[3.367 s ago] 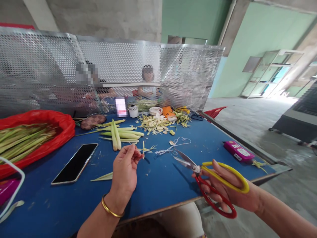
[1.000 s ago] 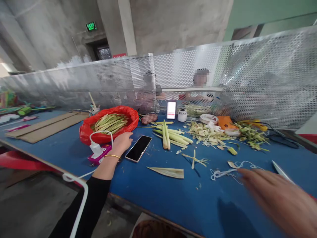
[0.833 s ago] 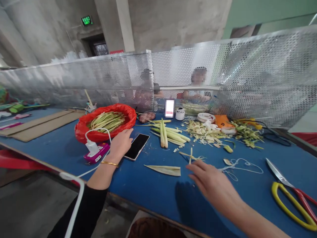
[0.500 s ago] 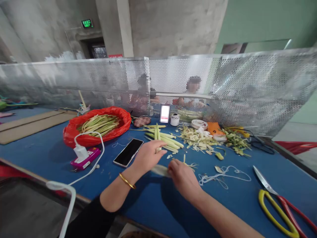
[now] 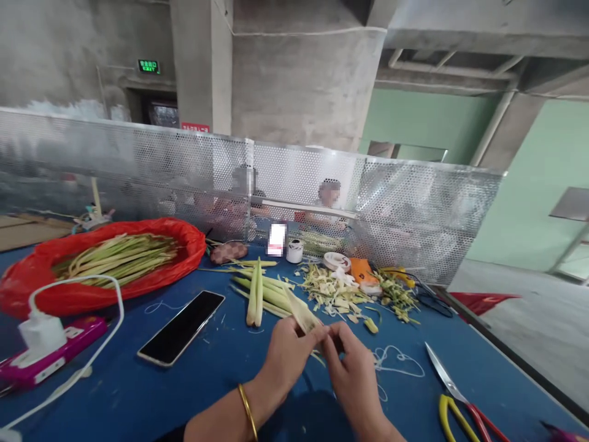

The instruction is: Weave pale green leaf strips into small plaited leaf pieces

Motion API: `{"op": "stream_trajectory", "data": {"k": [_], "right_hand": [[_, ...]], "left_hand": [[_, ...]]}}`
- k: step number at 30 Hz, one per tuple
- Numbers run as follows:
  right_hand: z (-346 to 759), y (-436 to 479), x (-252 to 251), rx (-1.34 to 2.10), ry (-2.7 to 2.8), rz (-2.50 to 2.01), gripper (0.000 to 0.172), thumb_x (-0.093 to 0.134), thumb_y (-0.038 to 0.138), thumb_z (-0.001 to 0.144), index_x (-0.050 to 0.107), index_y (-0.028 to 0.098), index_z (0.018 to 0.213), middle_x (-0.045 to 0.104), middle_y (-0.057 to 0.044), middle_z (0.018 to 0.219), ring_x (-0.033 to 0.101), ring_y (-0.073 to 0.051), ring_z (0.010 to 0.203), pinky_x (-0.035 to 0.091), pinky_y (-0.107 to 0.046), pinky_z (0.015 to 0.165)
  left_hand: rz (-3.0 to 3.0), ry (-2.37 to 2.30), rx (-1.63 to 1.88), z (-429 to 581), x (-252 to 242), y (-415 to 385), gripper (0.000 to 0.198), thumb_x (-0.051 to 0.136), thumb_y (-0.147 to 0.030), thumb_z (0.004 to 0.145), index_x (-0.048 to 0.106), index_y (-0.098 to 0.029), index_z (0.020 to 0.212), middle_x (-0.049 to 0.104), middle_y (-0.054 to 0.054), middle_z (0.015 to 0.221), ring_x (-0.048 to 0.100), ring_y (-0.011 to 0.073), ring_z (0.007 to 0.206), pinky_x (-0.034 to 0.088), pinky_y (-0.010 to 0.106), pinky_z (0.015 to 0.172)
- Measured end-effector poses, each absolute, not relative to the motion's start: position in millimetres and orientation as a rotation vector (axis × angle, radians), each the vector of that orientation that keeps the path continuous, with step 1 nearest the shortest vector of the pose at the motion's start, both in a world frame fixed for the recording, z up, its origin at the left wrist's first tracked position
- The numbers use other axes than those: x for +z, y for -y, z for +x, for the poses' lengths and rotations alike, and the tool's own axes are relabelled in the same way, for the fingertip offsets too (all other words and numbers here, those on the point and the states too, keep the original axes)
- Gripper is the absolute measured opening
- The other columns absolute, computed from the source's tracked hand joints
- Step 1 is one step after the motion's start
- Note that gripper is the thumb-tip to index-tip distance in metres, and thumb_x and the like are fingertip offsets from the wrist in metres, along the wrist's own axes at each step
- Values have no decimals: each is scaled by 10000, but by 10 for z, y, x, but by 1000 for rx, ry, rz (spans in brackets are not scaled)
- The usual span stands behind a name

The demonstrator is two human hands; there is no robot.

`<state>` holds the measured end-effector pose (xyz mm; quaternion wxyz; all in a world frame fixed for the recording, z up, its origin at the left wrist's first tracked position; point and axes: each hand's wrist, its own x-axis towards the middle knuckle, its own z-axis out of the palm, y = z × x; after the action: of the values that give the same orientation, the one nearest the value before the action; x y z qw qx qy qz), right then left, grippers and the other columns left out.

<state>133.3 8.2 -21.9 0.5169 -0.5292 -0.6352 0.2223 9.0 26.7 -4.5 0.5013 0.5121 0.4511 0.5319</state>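
Observation:
A flat, pale green leaf strip [image 5: 301,312] rises from between my two hands, tilted up and to the left. My left hand [image 5: 288,353] is closed on its lower part, thumb and fingers pinched. Right beside it, my right hand [image 5: 354,368] pinches the strip's lower end, fingertips touching the left ones. Just beyond lie several pale green stalks or folded leaves [image 5: 271,294], with two upright-pointing pieces [image 5: 255,301] on top at the left. A heap of cut leaf scraps [image 5: 334,291] spreads to the right of them.
Left are a red plastic-lined basket [image 5: 191,248] of long stems, a phone [image 5: 181,328] and a purple power strip [image 5: 59,353] with a white cable. Right are white string [image 5: 400,362] and scissors [image 5: 453,387]. A perforated metal screen [image 5: 299,166] stands behind; people sit beyond it.
The view has turned right and tilted up. My hands have come together; the strip, lying low between them before, now stands up from my fingers.

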Motion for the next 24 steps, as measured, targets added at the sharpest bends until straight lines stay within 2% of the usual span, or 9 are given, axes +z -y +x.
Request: {"op": "stream_trajectory", "data": {"k": [4, 8, 14, 19, 24], "right_hand": [[1327, -98, -232, 792, 1344, -1202, 370, 561, 536, 829, 529, 213, 650, 468, 18, 583, 404, -147, 559, 336, -254, 520], [1369, -125, -190, 1016, 1156, -1127, 347, 647, 507, 779, 559, 194, 658, 461, 26, 592, 411, -129, 565, 370, -234, 522], [1325, -84, -154, 1336, 1071, -1029, 366, 671, 531, 762, 651, 183, 871, 620, -14, 756, 558, -148, 627, 449, -239, 533], [1349, -99, -139, 1227, 1095, -1090, 276, 768, 408, 688, 660, 156, 718, 592, 15, 621, 527, -111, 529, 426, -217, 500], [1472, -146, -108, 1047, 987, -1053, 258, 765, 397, 686, 639, 173, 712, 544, 43, 583, 489, -89, 502, 409, -202, 489]], "left_hand": [[1142, -1069, 1320, 102, -9, -242, 214, 721, -371, 617, 712, -158, 631, 660, 27, 615, 566, 166, 581, 434, 258, 565], [989, -1014, 1296, 105, 61, -228, 172, 712, -329, 599, 735, -162, 635, 666, 28, 594, 548, 138, 532, 408, 232, 509], [1101, -1007, 1360, 104, -5, -224, 197, 676, -345, 668, 737, -161, 636, 629, 23, 533, 515, 133, 472, 387, 243, 476], [1036, -1115, 1389, 91, -33, -263, 175, 715, -321, 616, 710, -147, 597, 601, 10, 514, 490, 117, 466, 376, 233, 467], [833, -1125, 1544, -45, 52, -416, 226, 752, -349, 591, 684, -139, 641, 584, -10, 546, 488, 86, 469, 398, 210, 478]]}}
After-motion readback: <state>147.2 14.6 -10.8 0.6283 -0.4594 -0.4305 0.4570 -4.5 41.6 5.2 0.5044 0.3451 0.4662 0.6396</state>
